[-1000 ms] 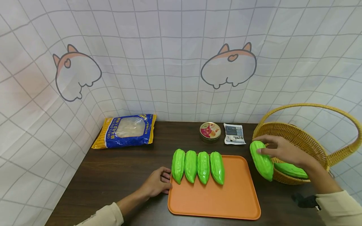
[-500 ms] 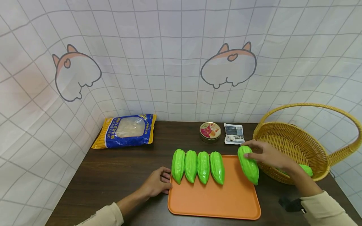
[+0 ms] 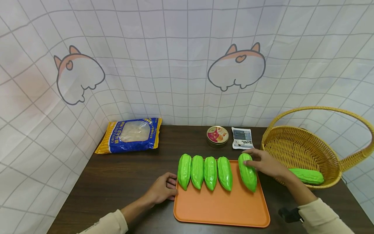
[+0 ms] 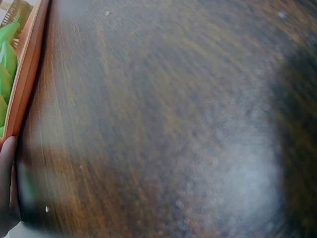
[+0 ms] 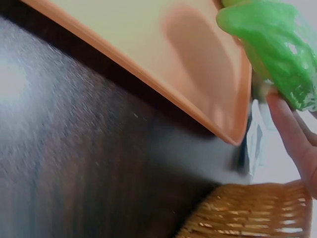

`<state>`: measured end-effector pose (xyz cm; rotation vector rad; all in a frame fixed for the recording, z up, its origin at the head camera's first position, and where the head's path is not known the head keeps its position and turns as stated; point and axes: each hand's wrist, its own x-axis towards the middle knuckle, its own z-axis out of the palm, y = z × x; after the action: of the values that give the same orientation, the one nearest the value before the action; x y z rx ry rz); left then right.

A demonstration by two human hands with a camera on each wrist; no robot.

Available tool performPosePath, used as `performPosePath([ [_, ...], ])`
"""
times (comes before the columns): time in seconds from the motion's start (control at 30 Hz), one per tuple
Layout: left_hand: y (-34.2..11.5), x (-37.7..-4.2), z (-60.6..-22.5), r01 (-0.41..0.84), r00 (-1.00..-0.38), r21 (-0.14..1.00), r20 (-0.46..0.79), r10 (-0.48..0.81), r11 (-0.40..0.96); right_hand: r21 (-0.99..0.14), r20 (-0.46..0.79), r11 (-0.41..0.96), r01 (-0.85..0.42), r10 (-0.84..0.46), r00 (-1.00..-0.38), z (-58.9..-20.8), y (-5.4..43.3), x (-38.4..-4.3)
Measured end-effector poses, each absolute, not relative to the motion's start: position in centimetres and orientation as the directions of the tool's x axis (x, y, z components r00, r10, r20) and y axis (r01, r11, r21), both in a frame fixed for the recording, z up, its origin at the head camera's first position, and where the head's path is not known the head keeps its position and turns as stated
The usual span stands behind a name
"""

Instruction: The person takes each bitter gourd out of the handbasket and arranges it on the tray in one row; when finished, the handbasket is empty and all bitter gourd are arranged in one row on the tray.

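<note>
A glossy green bitter melon (image 3: 247,172) is in my right hand (image 3: 265,163), pinched between thumb and fingers near its upper end. It is over the right part of the orange tray (image 3: 219,211); in the right wrist view the raised melon (image 5: 277,47) casts a shadow on the tray. Several more bitter melons (image 3: 203,173) lie side by side along the tray's left and back. My left hand (image 3: 162,188) rests against the tray's left edge, its thumb and loosely bent fingers touching the rim.
A wicker basket (image 3: 295,146) with a tall handle stands right of the tray, one bitter melon (image 3: 306,176) inside. Along the back are a blue-yellow pasta bag (image 3: 132,135), a round tin (image 3: 217,135) and a small white packet (image 3: 242,138). A white grid-patterned cloth (image 3: 187,65) hangs behind.
My right hand has carried the bitter melon leftward from beside the basket to over the tray's right part. The melon left in the basket shows more fully. My left hand has stayed put.
</note>
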<state>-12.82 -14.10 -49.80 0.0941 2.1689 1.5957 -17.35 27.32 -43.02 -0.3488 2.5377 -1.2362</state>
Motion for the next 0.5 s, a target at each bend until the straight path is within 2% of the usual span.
performPosePath([
  [0.2,-14.1,-12.8,-49.7,-0.213,-0.898,0.921,-0.316,0.306,0.325,-0.797,-0.185,0.603,-0.031,-0.292,-0.938,-44.2,26.3,-17.5],
  [0.5,-14.1,-12.8,-49.8,-0.204,-0.901,0.923,-0.308,0.307,0.325,-0.735,-0.146,0.675,-0.056,-0.238,-0.96,-45.3,24.7,-17.6],
])
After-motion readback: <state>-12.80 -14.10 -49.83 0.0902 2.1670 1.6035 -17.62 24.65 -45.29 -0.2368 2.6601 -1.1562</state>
